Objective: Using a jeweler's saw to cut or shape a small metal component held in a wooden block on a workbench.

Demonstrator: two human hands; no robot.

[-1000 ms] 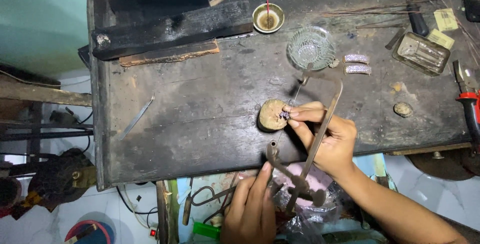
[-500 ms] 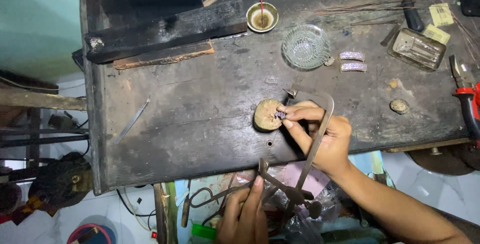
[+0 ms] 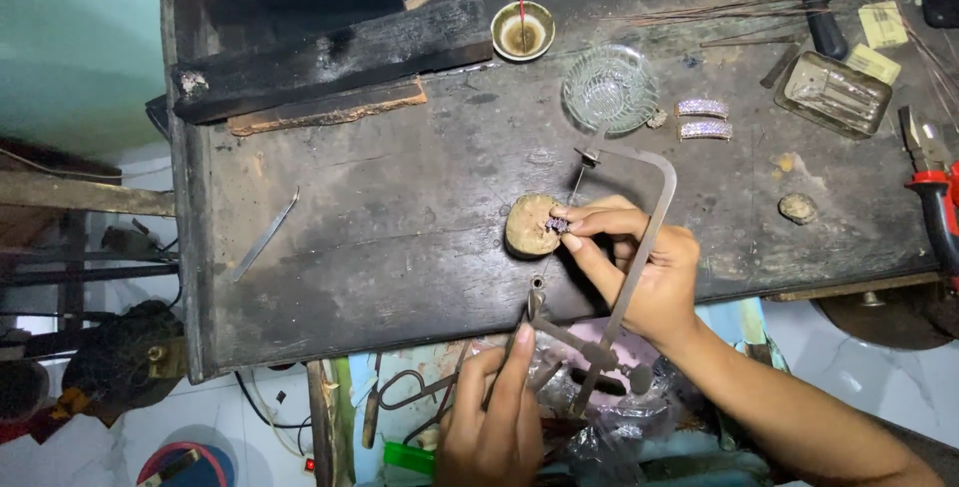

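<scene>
Two hands work at the near edge of a dark, scuffed wooden tabletop (image 3: 380, 247). Right hand (image 3: 639, 267) pinches a small glittering jewel piece (image 3: 556, 224) against a round wooden block (image 3: 529, 227). Left hand (image 3: 494, 417), below the edge, closes around the handle of a thin metal saw (image 3: 639, 247). Bare tabletop lies open leftward.

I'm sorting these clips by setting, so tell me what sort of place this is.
Probably a small jewellery maker's workbench: a thin-bladed frame saw, a small sparkly piece pinched in the right hand against a round block, and red-handled pliers on the scorched dark bench.
</scene>
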